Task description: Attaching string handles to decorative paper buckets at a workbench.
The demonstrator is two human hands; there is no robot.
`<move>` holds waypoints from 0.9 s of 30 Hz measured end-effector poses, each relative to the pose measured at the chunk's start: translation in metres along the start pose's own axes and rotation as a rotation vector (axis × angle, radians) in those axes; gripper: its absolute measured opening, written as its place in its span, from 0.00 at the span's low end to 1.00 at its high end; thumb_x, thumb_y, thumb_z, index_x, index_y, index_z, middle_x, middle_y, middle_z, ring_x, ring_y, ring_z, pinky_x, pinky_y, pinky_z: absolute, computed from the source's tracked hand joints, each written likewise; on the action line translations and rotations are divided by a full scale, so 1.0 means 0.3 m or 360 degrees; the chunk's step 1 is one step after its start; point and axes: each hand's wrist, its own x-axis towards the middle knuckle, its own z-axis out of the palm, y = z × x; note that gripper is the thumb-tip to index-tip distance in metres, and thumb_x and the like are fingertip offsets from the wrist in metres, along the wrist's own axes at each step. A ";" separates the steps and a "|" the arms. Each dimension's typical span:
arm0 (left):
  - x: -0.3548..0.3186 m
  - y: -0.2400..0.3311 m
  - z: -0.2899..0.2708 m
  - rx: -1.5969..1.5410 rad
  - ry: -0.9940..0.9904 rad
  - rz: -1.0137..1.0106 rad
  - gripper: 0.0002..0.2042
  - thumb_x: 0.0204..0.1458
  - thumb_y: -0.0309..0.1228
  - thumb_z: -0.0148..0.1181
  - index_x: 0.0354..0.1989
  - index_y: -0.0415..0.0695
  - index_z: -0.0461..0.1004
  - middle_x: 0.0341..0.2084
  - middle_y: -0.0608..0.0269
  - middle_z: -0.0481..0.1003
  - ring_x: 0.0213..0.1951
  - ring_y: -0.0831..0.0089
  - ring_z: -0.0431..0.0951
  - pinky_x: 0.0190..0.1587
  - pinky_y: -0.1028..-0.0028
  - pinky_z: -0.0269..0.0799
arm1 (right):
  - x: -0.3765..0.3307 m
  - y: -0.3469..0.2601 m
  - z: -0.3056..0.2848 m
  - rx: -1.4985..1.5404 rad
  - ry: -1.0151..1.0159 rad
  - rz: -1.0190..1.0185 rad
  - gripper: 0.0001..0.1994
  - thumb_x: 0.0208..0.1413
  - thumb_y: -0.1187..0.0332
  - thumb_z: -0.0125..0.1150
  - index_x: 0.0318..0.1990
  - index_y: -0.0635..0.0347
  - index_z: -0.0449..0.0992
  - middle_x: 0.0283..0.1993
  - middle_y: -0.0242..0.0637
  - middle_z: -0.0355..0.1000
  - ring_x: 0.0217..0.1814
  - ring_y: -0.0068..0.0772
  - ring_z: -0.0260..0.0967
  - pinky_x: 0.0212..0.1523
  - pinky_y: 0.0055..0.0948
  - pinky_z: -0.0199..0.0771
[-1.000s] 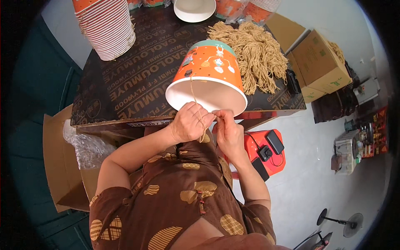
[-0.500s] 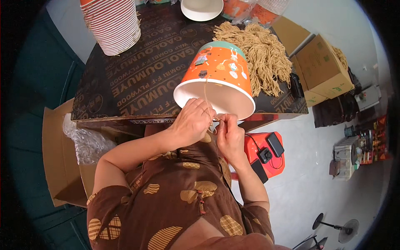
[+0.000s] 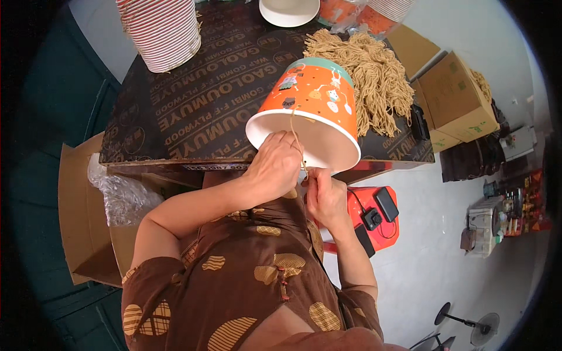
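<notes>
An orange paper bucket (image 3: 316, 96) with a green base band, a white rim and cartoon figures lies tilted on the table's front edge, its open mouth toward me. A thin tan cord (image 3: 297, 137) comes out of its side near the rim and runs down across the mouth. My left hand (image 3: 274, 169) is closed at the cord, just below the mouth, with its fingertips partly hidden. Beside it, my right hand (image 3: 326, 196) pinches the cord's lower part between thumb and forefinger. A heap of tan cords (image 3: 380, 85) lies right behind the bucket.
On the dark printed plywood table (image 3: 193, 111) stand a stack of paper buckets (image 3: 161, 35) and a white bowl-like container (image 3: 290, 11). Left below is a cardboard box (image 3: 82, 216) with clear plastic. A red stool (image 3: 380, 234) holding small electronics stands right; cartons (image 3: 456, 99) lie beyond.
The small loops of cord between my hands are no longer seen; the cord now runs straighter down to my right hand. The bucket has hardly moved.
</notes>
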 end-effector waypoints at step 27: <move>0.049 -0.016 -0.046 -0.1716 -0.0489 -0.1228 0.04 0.54 0.22 0.60 0.33 0.34 0.76 0.23 0.62 0.76 0.18 0.83 0.70 0.19 0.84 0.60 | -0.030 0.033 0.042 0.0058 0.0138 0.0191 0.08 0.55 0.82 0.54 0.42 0.62 0.67 0.23 0.41 0.74 0.23 0.44 0.75 0.24 0.36 0.73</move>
